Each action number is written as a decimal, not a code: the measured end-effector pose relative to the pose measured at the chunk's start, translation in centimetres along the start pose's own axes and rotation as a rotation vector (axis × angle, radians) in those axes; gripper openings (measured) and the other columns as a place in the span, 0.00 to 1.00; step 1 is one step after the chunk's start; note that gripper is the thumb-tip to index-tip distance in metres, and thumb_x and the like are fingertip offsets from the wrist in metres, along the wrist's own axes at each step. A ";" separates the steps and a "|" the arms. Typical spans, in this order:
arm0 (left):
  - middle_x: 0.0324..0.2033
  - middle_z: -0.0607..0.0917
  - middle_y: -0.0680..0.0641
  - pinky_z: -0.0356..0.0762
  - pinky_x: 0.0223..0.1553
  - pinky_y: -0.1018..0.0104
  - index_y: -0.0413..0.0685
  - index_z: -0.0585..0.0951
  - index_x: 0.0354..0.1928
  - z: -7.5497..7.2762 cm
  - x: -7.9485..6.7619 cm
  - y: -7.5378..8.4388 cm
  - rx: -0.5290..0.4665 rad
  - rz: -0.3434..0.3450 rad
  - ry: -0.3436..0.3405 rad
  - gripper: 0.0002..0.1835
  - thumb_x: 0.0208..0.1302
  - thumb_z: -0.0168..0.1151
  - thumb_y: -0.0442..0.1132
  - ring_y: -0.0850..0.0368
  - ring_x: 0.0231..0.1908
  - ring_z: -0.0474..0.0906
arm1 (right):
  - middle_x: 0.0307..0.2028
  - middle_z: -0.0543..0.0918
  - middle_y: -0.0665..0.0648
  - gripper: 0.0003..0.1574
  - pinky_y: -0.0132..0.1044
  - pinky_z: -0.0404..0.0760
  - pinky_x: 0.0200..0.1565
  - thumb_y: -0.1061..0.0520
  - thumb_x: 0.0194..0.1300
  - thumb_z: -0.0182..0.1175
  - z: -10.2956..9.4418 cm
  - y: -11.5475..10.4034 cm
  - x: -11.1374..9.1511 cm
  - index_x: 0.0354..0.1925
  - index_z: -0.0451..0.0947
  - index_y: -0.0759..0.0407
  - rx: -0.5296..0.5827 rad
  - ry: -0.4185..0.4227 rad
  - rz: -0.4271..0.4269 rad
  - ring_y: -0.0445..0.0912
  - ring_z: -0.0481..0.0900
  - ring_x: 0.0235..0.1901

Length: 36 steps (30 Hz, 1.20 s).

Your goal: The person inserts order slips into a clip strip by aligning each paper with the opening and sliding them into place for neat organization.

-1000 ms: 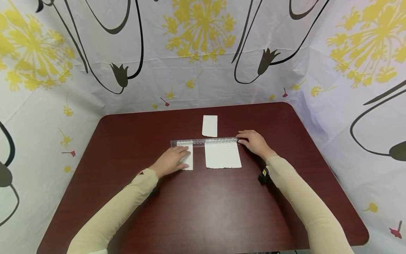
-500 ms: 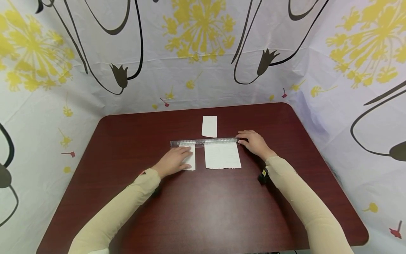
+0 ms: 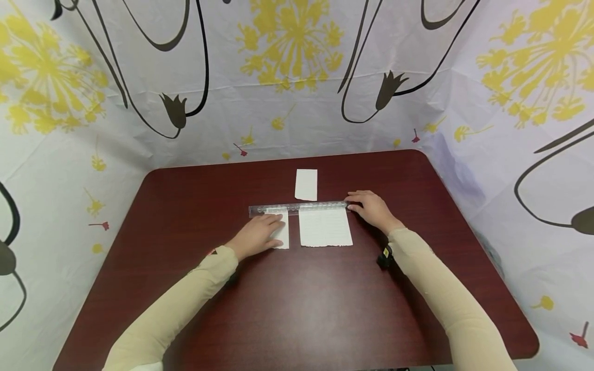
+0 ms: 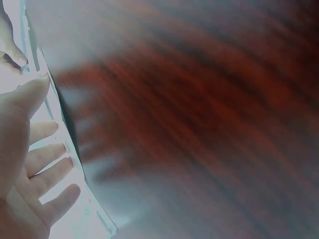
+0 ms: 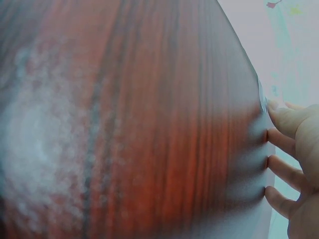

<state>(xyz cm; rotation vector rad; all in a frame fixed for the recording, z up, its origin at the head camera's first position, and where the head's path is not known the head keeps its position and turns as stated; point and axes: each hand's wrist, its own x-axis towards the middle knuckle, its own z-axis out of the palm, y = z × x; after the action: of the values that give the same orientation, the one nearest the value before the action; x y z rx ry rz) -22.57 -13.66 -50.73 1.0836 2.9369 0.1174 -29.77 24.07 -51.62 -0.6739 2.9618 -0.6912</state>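
Observation:
A clear plastic ruler lies across the middle of the dark red table. My left hand rests, fingers extended, on a narrow piece of white paper, covering most of it; that paper's top reaches the ruler. To its right lies a wider lined paper with a torn bottom edge, its top also at the ruler. At the ruler's right end, my right hand touches it with fingers outstretched; in the right wrist view these fingers are spread. In the left wrist view the left fingers lie over the paper.
Beyond the ruler, a small white paper lies on the table. A floral-printed white cloth surrounds the table's back and sides. A small black device sits at the right wrist.
My left hand has slid slightly right with the narrow paper, narrowing the gap to the wider lined paper. The right hand and ruler stay nearly still.

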 end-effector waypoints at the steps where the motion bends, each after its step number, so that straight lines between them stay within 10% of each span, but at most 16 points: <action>1: 0.68 0.74 0.43 0.70 0.69 0.46 0.46 0.75 0.66 0.0 0.0 0.0 -0.002 -0.001 0.000 0.34 0.66 0.60 0.61 0.45 0.69 0.70 | 0.68 0.74 0.61 0.24 0.59 0.67 0.69 0.52 0.71 0.59 0.0 0.0 0.0 0.63 0.77 0.55 -0.001 0.001 -0.001 0.60 0.66 0.70; 36: 0.69 0.73 0.43 0.69 0.70 0.47 0.45 0.74 0.67 0.1 1.1 1.0 -0.004 0.008 -0.014 0.35 0.66 0.60 0.60 0.45 0.69 0.69 | 0.68 0.74 0.60 0.24 0.59 0.68 0.69 0.52 0.71 0.59 0.1 0.2 0.0 0.63 0.77 0.55 0.002 0.006 -0.002 0.59 0.65 0.71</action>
<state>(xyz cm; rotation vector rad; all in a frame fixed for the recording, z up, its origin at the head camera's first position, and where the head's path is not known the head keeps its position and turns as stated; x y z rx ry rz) -22.81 -12.19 -50.77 1.0916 2.9184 0.1158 -29.78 24.16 -51.80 -0.6756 2.9665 -0.6970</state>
